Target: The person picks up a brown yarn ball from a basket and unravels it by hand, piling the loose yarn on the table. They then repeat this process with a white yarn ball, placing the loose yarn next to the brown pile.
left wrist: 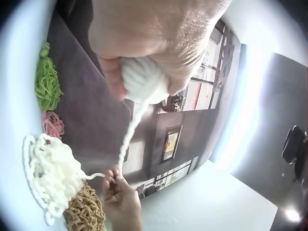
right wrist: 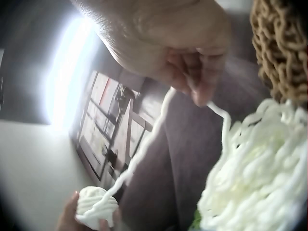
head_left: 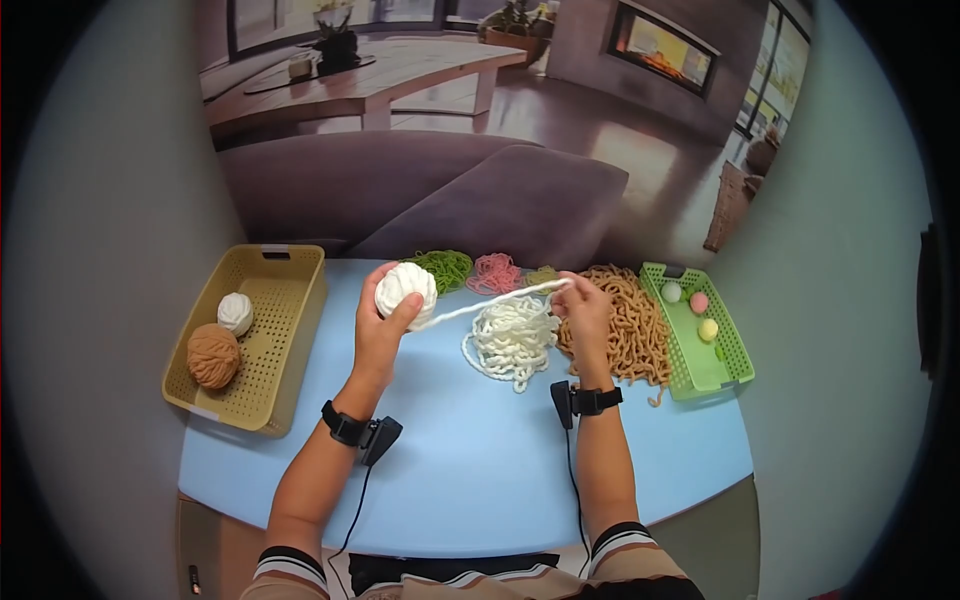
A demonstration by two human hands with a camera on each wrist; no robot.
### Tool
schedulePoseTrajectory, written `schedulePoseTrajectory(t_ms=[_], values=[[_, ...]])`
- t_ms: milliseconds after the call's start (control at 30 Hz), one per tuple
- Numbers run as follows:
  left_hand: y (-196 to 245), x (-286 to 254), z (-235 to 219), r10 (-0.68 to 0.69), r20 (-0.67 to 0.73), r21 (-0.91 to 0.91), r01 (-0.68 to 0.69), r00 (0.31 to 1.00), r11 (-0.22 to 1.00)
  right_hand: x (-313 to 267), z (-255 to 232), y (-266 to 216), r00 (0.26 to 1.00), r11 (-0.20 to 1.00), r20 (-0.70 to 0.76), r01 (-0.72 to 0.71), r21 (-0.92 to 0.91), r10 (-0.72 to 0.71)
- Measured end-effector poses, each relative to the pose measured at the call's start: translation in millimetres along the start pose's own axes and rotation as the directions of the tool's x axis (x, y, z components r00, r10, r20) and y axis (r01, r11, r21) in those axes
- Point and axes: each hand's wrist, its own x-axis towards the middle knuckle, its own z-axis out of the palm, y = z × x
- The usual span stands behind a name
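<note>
In the head view my left hand (head_left: pixel 378 335) grips a ball of thick white yarn (head_left: pixel 408 290), fingers behind it and thumb across its front. A white strand (head_left: pixel 490 303) runs taut from the ball to my right hand (head_left: pixel 588 315), which pinches it between thumb and fingertips. Beyond that pinch the strand drops to a loose heap of white yarn (head_left: pixel 512 340) on the table, as the right wrist view shows. The ball (right wrist: pixel 96 206) has several wraps around it. Both hands are raised over the blue table (head_left: pixel 450 450).
A tan basket (head_left: pixel 285 350) at left holds a white ball (head_left: pixel 235 313) and a brown ball (head_left: pixel 213 356). Brown yarn (head_left: pixel 625 330) lies beside a green basket (head_left: pixel 715 375) with small balls. Green yarn (head_left: pixel 442 270) and pink yarn (head_left: pixel 494 272) lie along the back.
</note>
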Motion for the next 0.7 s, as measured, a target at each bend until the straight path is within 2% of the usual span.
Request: schedulePoseTrajectory(t_ms=[33, 67, 100, 133, 167, 200, 233, 267, 333, 367, 467, 533, 567, 600, 667, 700], values=[[-4.6, 0.7, -0.2, -0.024, 0.006, 0.055, 0.024, 1.000, 0.998, -2.1, 2.8, -2.5, 0.983, 0.933, 0.031, 0.179, -0.312, -0.178], [-9.5, 1.0, -0.5, -0.050, 0.013, 0.111, 0.048, 0.999, 0.993, -4.5, 5.0, -4.4, 0.939, 0.742, 0.115, 0.329, -0.584, -0.325], [-14.0, 0.9, 0.3, -0.079, 0.037, 0.134, 0.073, 0.996, 0.988, -8.0, 7.7, -5.5, 0.930, 0.754, 0.161, 0.363, -0.547, -0.331], [-15.4, -1.0, 2.6, -0.090, 0.041, 0.128, 0.084, 0.995, 0.988, -17.8, 18.0, -17.3, 0.952, 0.879, 0.240, 0.272, -0.392, -0.187], [-17.4, -2.9, 5.5, -0.102, 0.050, 0.121, 0.095, 0.994, 0.988, -27.7, 30.6, -29.2, 0.941, 0.961, 0.334, 0.146, -0.233, -0.062], [-19.9, -4.8, 8.9, -0.116, 0.063, 0.113, 0.109, 0.991, 0.988, -41.1, 42.0, -41.0, 0.837, 0.980, 0.511, -0.148, -0.131, 0.195], [-20.4, -6.1, 10.4, -0.101, 0.085, 0.082, 0.094, 0.991, 0.992, -58.5, 58.3, -47.4, 0.804, 0.993, 0.584, -0.100, -0.055, 0.113], [-22.4, -6.4, 11.1, -0.075, 0.079, 0.049, 0.072, 0.994, 0.996, -74.0, 66.2, -66.6, 0.725, 0.982, 0.662, -0.149, -0.120, 0.191], [-27.2, -5.6, 11.9, -0.027, 0.057, -0.026, 0.029, 0.998, 0.999, -97.5, 82.3, -70.4, 0.719, 0.985, 0.674, -0.126, -0.115, 0.171], [-24.6, -5.3, 11.8, -0.038, 0.061, 0.012, 0.037, 0.997, 0.999, -101.4, 85.3, -69.8, 0.706, 0.983, 0.685, -0.118, -0.138, 0.181], [-16.8, -3.3, 10.8, -0.059, 0.062, 0.102, 0.053, 0.996, 0.993, -93.5, 85.7, -61.8, 0.686, 0.972, 0.719, 0.075, -0.222, 0.112], [-20.1, -0.4, 2.0, -0.080, 0.069, 0.137, 0.070, 0.994, 0.988, -90.2, 77.7, -60.3, 0.737, 0.995, 0.673, 0.010, -0.100, 0.061], [-23.6, -0.3, -0.5, -0.130, 0.121, 0.117, 0.116, 0.984, 0.986, -86.7, 75.1, -57.6, 0.757, 1.000, 0.653, 0.001, -0.026, 0.016], [-27.6, 0.9, -7.4, -0.240, 0.213, 0.167, 0.207, 0.947, 0.964, -83.7, 74.4, -56.0, 0.776, 0.999, 0.630, -0.008, 0.051, -0.026], [-36.6, -1.5, -6.6, -0.214, 0.425, 0.030, 0.222, 0.880, 0.975, -80.0, 70.2, -67.6, 0.803, 0.967, 0.587, -0.218, 0.129, 0.102], [-36.6, -2.9, -5.8, -0.219, 0.441, 0.042, 0.224, 0.871, 0.974, -77.1, 67.9, -65.9, 0.793, 0.940, 0.600, -0.275, 0.201, 0.103]])
